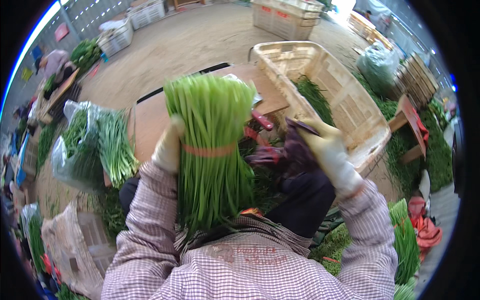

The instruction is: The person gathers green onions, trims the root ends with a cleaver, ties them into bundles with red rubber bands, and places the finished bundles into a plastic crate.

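A thick bunch of long green stalks, likely Chinese chives (210, 120), stands nearly upright over my lap, slightly blurred. An orange-red band (208, 150) circles its middle. My left hand (168, 146), in a pale glove, grips the bunch on its left side; the stalks hide most of the fingers. With my right hand (326, 144), also gloved, I pinch the edge of a dark purple cloth (298, 150) that hangs above my knee. Between the two, a knife with a red handle (262, 120) lies at the edge of a wooden board (240, 71).
A dirty cream plastic crate (352, 82) with loose greens stands at front right. Left of the board lie more stalks (116, 146) beside a clear plastic bag of greens (77, 150). Another person (56, 63) sits far left. Stacked crates (285, 18) stand farther off.
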Available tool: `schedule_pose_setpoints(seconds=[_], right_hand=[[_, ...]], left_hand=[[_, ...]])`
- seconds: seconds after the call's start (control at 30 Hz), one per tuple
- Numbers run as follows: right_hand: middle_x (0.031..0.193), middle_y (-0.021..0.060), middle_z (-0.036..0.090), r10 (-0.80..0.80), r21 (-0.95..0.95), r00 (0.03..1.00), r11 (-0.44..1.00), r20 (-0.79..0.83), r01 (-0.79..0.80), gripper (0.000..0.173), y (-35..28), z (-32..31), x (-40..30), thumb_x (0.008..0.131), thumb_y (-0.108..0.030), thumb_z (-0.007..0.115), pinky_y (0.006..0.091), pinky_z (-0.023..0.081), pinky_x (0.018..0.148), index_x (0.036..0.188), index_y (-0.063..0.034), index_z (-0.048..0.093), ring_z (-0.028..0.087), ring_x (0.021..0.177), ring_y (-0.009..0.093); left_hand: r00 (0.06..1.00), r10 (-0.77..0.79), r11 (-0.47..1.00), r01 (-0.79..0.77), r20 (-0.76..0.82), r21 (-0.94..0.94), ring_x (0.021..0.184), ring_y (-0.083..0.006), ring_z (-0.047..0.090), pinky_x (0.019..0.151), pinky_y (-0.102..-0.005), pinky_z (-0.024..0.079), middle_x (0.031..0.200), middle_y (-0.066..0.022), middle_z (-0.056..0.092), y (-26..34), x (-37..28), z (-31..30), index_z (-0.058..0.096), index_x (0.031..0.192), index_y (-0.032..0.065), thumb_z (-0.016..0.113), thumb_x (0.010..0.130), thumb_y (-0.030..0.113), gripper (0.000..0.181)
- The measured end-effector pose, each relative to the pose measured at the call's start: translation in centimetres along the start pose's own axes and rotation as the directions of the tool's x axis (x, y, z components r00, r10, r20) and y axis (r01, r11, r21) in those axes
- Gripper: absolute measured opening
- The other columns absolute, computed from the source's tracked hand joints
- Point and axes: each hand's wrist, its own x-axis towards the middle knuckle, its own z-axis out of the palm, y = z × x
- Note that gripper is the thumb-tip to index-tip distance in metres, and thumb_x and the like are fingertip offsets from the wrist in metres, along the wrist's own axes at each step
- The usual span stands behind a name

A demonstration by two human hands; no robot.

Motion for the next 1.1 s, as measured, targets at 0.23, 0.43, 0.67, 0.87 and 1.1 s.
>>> schedule_pose_setpoints(seconds=[0.23, 0.43, 0.67, 0.87, 1.1], right_hand=[[0.112, 0.0135, 0.061, 0.264, -0.339, 0.363, 0.927, 0.893, 0.159, 0.046, -3.0, -5.9, -6.6, 0.079, -0.013, 0.069, 0.0291, 0.046, 0.088, 0.119, 0.0022, 0.053, 0.058, 0.102, 0.017], [0.127, 0.0233, 0.048, 0.017, -0.019, 0.943, 1.000, 0.332, -0.011, 0.081, -5.2, -1.5, -0.4, 0.074, -0.030, 0.072, 0.0366, 0.035, 0.102, 0.136, 0.0023, 0.031, 0.046, 0.120, 0.028], [0.105, 0.0065, 0.059, 0.068, 0.832, 0.969, 0.501, 0.237, -0.238, 0.057, -3.9, 8.0, 3.6, 0.079, -0.031, 0.070, 0.0274, 0.051, 0.078, 0.123, -0.0033, 0.047, 0.059, 0.091, 0.015], [0.102, 0.0083, 0.061, 0.047, 0.896, 0.950, 0.319, 0.309, -0.308, 0.054, -5.4, 6.7, 2.5, 0.082, -0.039, 0.063, 0.0288, 0.052, 0.076, 0.117, 0.0011, 0.051, 0.061, 0.085, 0.016], [0.110, 0.0102, 0.056, 0.096, 0.819, 0.949, 0.485, 0.299, -0.307, 0.067, -4.3, 11.5, 2.5, 0.082, -0.052, 0.059, 0.0293, 0.042, 0.089, 0.124, -0.0010, 0.046, 0.053, 0.101, 0.018]], left_hand=[[0.901, 0.253, 0.958, -0.183, -0.353, 0.221, 0.088, -0.0184, 0.061, 0.074, -0.0320, 0.053, 0.102, -0.0092, 0.061, 3.8, 2.2, 0.3, 0.052, 0.115, 0.0028, 0.071, 0.076, 0.034, 0.053], [0.912, 0.188, 0.956, -0.083, -0.366, 0.282, 0.085, -0.0171, 0.061, 0.074, -0.0326, 0.053, 0.097, -0.0056, 0.061, 2.1, 3.6, 3.6, 0.054, 0.110, 0.0030, 0.075, 0.073, 0.027, 0.048], [1.000, 0.018, 0.940, -0.020, 0.008, 0.340, 0.118, -0.0202, 0.043, 0.101, -0.0356, 0.032, 0.129, -0.0121, 0.045, 1.4, 3.3, 6.9, 0.031, 0.137, 0.0037, 0.055, 0.086, 0.045, 0.070], [0.982, 0.169, 0.790, -0.085, -0.083, 0.608, 0.128, -0.0237, 0.036, 0.106, -0.0365, 0.028, 0.136, -0.0159, 0.040, 3.5, 1.5, -1.6, 0.028, 0.141, 0.0090, 0.061, 0.079, 0.054, 0.083], [0.971, -0.171, 0.985, 0.170, -0.168, -0.017, 0.109, -0.0228, 0.053, 0.091, -0.0379, 0.047, 0.123, -0.0114, 0.052, -4.7, -0.2, -0.4, 0.040, 0.132, 0.0072, 0.063, 0.076, 0.055, 0.077]])
